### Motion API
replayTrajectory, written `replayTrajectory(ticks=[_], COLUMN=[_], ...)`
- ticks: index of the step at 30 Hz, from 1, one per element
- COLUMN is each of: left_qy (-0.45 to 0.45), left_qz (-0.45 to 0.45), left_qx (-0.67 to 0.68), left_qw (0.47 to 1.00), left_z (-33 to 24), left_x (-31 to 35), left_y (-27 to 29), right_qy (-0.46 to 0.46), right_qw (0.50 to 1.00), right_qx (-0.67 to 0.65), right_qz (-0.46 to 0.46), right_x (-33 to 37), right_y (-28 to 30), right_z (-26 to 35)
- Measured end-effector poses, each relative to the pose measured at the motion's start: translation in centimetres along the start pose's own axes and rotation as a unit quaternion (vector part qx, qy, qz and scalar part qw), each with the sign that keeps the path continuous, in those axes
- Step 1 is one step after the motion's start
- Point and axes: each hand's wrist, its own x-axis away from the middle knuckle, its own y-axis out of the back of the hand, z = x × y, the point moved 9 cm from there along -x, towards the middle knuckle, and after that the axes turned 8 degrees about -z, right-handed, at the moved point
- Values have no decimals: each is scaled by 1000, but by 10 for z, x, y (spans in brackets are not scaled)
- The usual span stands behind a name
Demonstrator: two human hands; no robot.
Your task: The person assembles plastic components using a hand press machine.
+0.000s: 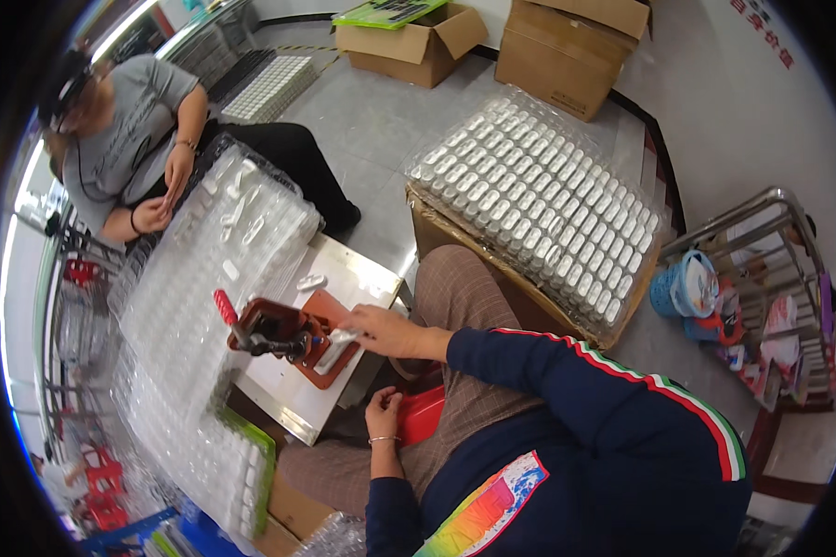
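Note:
My right hand (381,330) reaches over the small orange-red hand press (274,327), its fingers closed on a small white plastic piece (346,337) at the near side of the press base. The red lever handle (225,307) of the press points up and left. Behind the press, a loose white oval piece (312,281) lies on the white board (293,404). Above my lap, near a red stool (422,414), my left hand (384,414) is held with curled fingers; whether anything is in them is hidden.
A clear plastic tray stack (172,306) with loose white pieces stands to the left. At the right, white oval pieces (539,204) fill trays on a carton (492,260). A seated co-worker (135,139) is far left. Cartons (567,56) and a metal rack (752,223) stand beyond.

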Motion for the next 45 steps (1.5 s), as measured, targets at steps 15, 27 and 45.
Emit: replayTrajectory(ticks=[15,27,45], left_qy=[-27,-40,-56], left_qz=[-61,-47,-145], left_qx=[-69,14,188], left_qw=[995,998,970], left_z=[-19,-37,-64], left_x=[23,5,14], left_y=[6,10,41], right_qy=[117,121,-86], right_qw=[993,992,932], right_qx=[21,9,-306], right_qz=[-17,23,173], right_x=[2,-21,-159], right_y=[-32,-62,-14], right_z=[15,-2,200])
